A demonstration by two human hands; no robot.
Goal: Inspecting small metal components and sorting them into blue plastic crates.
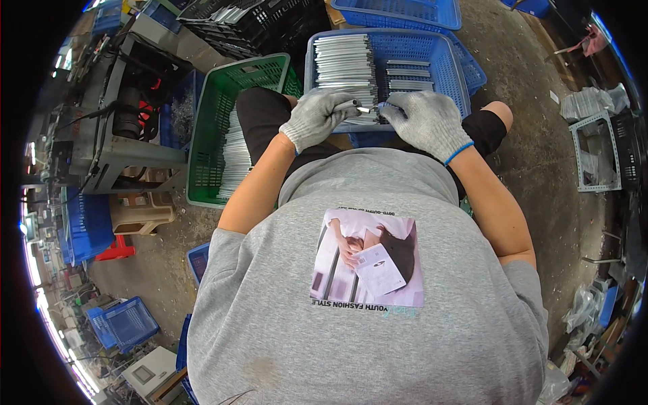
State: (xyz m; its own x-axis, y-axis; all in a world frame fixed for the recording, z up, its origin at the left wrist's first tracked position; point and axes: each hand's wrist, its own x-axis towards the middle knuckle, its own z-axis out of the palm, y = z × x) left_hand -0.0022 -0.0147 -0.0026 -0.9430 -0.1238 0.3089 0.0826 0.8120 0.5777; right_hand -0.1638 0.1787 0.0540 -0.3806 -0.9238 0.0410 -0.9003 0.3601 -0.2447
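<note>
Both my hands wear grey knit gloves and meet over the near edge of a blue basket. My left hand is closed round a thin piece with a dark end and a bright silvery tip; most of it is hidden in the fingers. My right hand is pinched just right of that tip, with something small and dark at its fingertips that I cannot make out. Under and beyond my hands, a tall stack of silvery metal tubes fills the basket's left part. A smaller group of tubes lies to the right.
At my left, a green crate holds more metal tubes. A grey machine frame stands beyond it. Black crates and another blue basket are at the back. A white perforated frame stands far right.
</note>
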